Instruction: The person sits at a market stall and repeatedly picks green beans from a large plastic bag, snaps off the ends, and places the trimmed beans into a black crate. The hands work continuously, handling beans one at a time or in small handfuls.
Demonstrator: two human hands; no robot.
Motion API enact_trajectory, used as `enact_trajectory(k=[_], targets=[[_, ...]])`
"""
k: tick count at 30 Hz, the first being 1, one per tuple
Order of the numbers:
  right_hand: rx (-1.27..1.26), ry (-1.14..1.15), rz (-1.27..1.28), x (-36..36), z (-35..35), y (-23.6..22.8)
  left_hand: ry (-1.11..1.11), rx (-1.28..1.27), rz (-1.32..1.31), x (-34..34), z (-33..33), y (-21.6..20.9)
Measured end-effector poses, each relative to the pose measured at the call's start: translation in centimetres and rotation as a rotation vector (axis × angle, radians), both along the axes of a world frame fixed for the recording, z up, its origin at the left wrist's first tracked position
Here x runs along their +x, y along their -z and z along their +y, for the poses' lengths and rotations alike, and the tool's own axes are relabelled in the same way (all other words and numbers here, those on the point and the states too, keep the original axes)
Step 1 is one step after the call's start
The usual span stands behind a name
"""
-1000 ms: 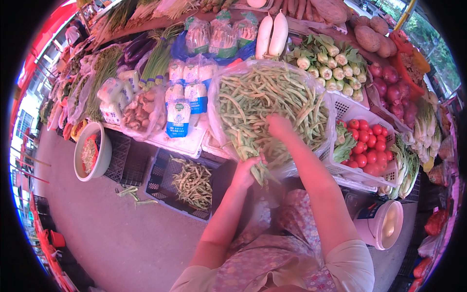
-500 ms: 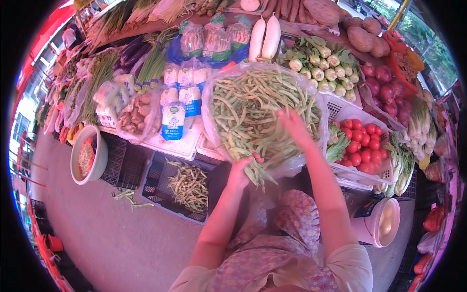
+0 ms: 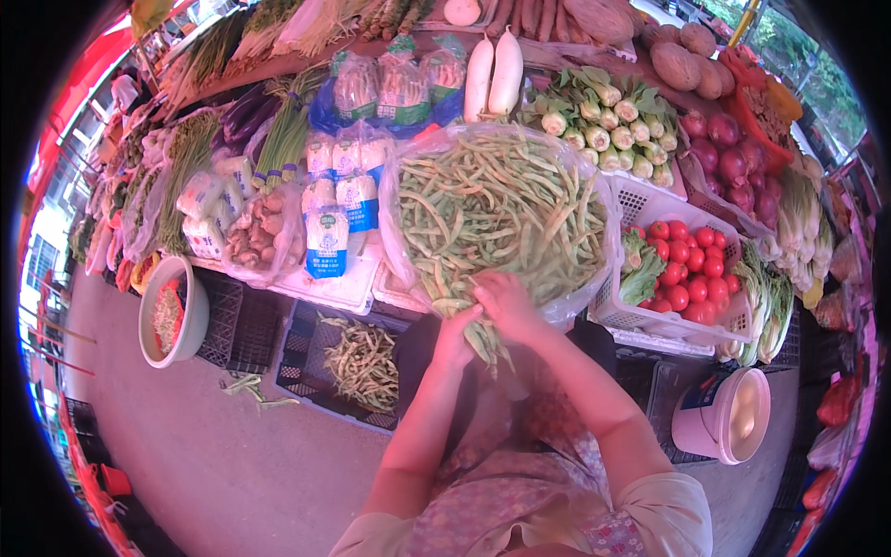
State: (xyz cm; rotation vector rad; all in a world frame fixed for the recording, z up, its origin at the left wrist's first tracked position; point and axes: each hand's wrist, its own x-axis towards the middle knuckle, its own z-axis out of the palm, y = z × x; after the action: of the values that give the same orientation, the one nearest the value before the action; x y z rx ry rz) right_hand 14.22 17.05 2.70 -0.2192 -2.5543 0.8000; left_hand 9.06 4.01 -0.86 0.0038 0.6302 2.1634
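A large heap of pale green bean pods (image 3: 501,200) lies in a clear plastic bag (image 3: 393,246) in front of me. At the heap's near edge, my left hand (image 3: 455,336) is wrapped round a bunch of green beans (image 3: 487,345), whose ends hang below the fingers. My right hand (image 3: 507,304) meets the left one there, its fingers closed over the top of the same bunch. Beans partly hide the fingertips of both hands.
Right of the bag, a white crate (image 3: 603,304) holds tomatoes (image 3: 687,269) and lettuce. Below left, a dark crate (image 3: 320,401) contains more beans. A pale tub (image 3: 190,320) stands left, a pink bucket (image 3: 710,422) right. Packaged mushrooms (image 3: 327,243) and radishes (image 3: 506,72) border the heap.
My right hand has come down and left from over the heap to the bunch in my left hand. The left hand stays at the near edge, still gripping the beans.
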Motion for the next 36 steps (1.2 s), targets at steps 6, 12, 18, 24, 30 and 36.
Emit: enact_trajectory(k=[6,12,18,24,30,36], targets=[[-0.116,0.296,0.058,-5.7,8.2,0.4,0.051,-0.091,0.006,-0.9,-0.6,-0.2],[-0.002,0.385,-0.419,-11.1,11.9,0.9,0.118,0.000,0.097,-1.8,-0.4,-0.4],[-0.275,0.435,-0.459,-13.1,12.7,0.5,0.100,-0.032,0.086,-2.2,-0.4,-1.1],[-0.344,0.418,-0.103,-11.3,12.6,-1.8,0.095,-0.018,0.042,-2.1,0.0,-1.2],[-1.016,-0.106,-0.159,-5.0,9.8,-6.4,0.045,-0.025,-0.020,-1.7,0.5,-0.9],[-0.573,-0.155,-0.093,-1.3,0.9,-2.1,0.048,-0.047,-0.097,-1.4,0.4,-0.2]])
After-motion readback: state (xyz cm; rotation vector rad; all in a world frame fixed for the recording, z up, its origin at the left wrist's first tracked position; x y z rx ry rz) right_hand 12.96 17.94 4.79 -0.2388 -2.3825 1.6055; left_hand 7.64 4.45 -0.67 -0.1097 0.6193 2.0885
